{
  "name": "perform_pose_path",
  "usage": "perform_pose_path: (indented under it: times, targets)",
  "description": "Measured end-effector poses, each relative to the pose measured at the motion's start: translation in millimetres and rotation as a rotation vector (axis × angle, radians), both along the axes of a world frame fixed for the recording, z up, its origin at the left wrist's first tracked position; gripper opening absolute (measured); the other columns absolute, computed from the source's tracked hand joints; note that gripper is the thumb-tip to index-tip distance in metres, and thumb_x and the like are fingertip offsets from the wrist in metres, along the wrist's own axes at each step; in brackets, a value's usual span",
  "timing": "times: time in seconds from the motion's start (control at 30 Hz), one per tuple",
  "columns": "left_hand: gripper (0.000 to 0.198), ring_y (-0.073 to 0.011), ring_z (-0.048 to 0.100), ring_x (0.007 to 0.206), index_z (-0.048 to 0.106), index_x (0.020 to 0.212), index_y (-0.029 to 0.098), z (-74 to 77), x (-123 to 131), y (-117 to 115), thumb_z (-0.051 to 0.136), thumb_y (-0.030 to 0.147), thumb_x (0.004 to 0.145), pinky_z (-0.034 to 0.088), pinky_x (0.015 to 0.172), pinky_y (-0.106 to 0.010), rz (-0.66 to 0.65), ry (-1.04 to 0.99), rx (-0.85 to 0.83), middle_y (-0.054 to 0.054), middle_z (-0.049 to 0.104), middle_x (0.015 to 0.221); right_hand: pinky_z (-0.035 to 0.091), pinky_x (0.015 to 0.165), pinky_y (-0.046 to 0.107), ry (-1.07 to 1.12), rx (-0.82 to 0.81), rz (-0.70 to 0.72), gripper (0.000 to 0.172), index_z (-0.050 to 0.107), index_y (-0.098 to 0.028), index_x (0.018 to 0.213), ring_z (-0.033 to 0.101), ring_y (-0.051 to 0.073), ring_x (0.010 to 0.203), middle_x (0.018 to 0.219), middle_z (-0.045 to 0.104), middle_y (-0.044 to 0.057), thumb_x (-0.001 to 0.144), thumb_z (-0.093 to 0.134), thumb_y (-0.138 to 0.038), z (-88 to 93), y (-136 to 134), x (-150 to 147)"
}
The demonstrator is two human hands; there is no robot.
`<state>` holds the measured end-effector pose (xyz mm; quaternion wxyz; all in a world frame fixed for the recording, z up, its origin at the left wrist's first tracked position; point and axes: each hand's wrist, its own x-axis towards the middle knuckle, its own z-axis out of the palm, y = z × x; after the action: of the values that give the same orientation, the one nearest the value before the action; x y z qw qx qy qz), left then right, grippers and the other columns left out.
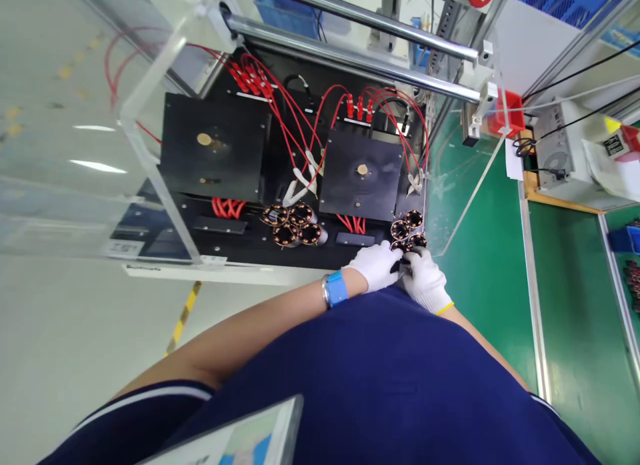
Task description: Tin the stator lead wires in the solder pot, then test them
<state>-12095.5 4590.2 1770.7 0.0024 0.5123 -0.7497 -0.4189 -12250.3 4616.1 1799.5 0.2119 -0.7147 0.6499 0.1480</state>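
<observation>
Both my hands wear white gloves and meet at the front right edge of the black test bench. My left hand has its fingers closed at the nearest of a small cluster of copper-wound motor stators. My right hand curls in from the other side, its fingertips at the same stator. Something small and grey between the hands is mostly hidden. A second cluster of stators stands on the bench to the left, with white-sleeved clips lying just behind it.
Two black plates sit on the bench with red leads around them. A clear plastic guard rises at left, and steel rails cross above. At right are a green mat, a red bin and a grey instrument.
</observation>
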Motion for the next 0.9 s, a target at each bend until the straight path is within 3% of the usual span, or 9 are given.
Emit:
perform_pose_path:
  times: [0.07, 0.2, 0.37, 0.47, 0.6, 0.73, 0.83, 0.9]
  targets:
    - [0.043, -0.0317, 0.063, 0.098, 0.064, 0.115, 0.016, -4.0, -10, -6, 0.067, 0.041, 0.080, 0.051, 0.085, -0.048, -0.035, -0.052, 0.003, -0.017, 0.059, 0.115, 0.054, 0.078, 0.034, -0.052, 0.002, -0.054, 0.040, 0.060, -0.029, 0.122, 0.065, 0.024, 0.099, 0.146, 0.043, 0.003, 0.083, 0.055, -0.032, -0.2, 3, 2]
    - [0.040, -0.0220, 0.062, 0.096, 0.062, 0.111, 0.013, -2.8, -15, -17, 0.062, 0.046, 0.088, 0.051, 0.087, -0.044, -0.065, -0.126, -0.003, -0.011, 0.063, 0.110, 0.053, 0.089, 0.032, -0.264, -0.072, -0.099, 0.038, 0.060, -0.027, 0.119, 0.060, 0.021, 0.112, 0.144, 0.046, 0.002, 0.082, 0.056, -0.028, 0.7, 15, -2]
    - [0.042, -0.0258, 0.067, 0.083, 0.071, 0.092, 0.017, 24.8, 12, -26, 0.052, 0.054, 0.089, 0.051, 0.073, -0.036, 0.018, -0.171, -0.117, -0.011, 0.067, 0.091, 0.045, 0.105, 0.031, -0.591, -0.443, -0.212, 0.032, 0.056, -0.020, 0.117, 0.051, 0.017, 0.125, 0.133, 0.054, 0.010, 0.087, 0.046, -0.026, 8.1, 12, -2]
    - [0.046, -0.0274, 0.067, 0.087, 0.072, 0.085, 0.018, 50.5, 40, -44, 0.044, 0.055, 0.091, 0.049, 0.073, -0.036, 0.125, -0.221, -0.244, -0.012, 0.066, 0.093, 0.043, 0.106, 0.032, -0.670, -0.555, -0.247, 0.039, 0.051, -0.015, 0.124, 0.050, 0.019, 0.125, 0.133, 0.052, 0.014, 0.089, 0.045, -0.030, 6.2, -21, 19]
    - [0.042, -0.0314, 0.058, 0.110, 0.071, 0.103, 0.016, 74.1, 69, -94, 0.050, 0.049, 0.089, 0.045, 0.091, -0.041, 0.212, -0.270, -0.443, -0.013, 0.059, 0.122, 0.045, 0.102, 0.030, -0.551, -0.469, -0.449, 0.055, 0.032, -0.011, 0.144, 0.055, 0.017, 0.117, 0.141, 0.043, 0.017, 0.092, 0.037, -0.029, -7.7, -94, 59]
    - [0.034, -0.0366, 0.036, 0.135, 0.073, 0.105, 0.015, 71.2, 80, -139, 0.064, 0.039, 0.083, 0.029, 0.111, -0.049, 0.209, -0.293, -0.576, -0.011, 0.036, 0.152, 0.039, 0.106, 0.029, -0.419, -0.418, -0.638, 0.061, 0.025, -0.012, 0.149, 0.050, 0.019, 0.127, 0.148, 0.031, 0.018, 0.092, 0.039, -0.027, -20.2, -158, 80]
    - [0.030, -0.0378, 0.022, 0.144, 0.075, 0.101, 0.016, 61.0, 81, -152, 0.070, 0.037, 0.079, 0.016, 0.116, -0.053, 0.194, -0.297, -0.620, -0.009, 0.022, 0.160, 0.042, 0.104, 0.032, -0.397, -0.389, -0.662, 0.065, 0.023, -0.013, 0.151, 0.053, 0.023, 0.124, 0.149, 0.030, 0.020, 0.090, 0.042, -0.026, -26.8, -186, 76]
    - [0.030, -0.0380, 0.020, 0.144, 0.075, 0.101, 0.017, 56.3, 82, -154, 0.071, 0.036, 0.080, 0.015, 0.116, -0.054, 0.184, -0.302, -0.634, -0.009, 0.020, 0.161, 0.043, 0.103, 0.032, -0.381, -0.357, -0.662, 0.066, 0.025, -0.014, 0.151, 0.053, 0.023, 0.123, 0.146, 0.035, 0.018, 0.089, 0.046, -0.024, -31.8, -197, 70]
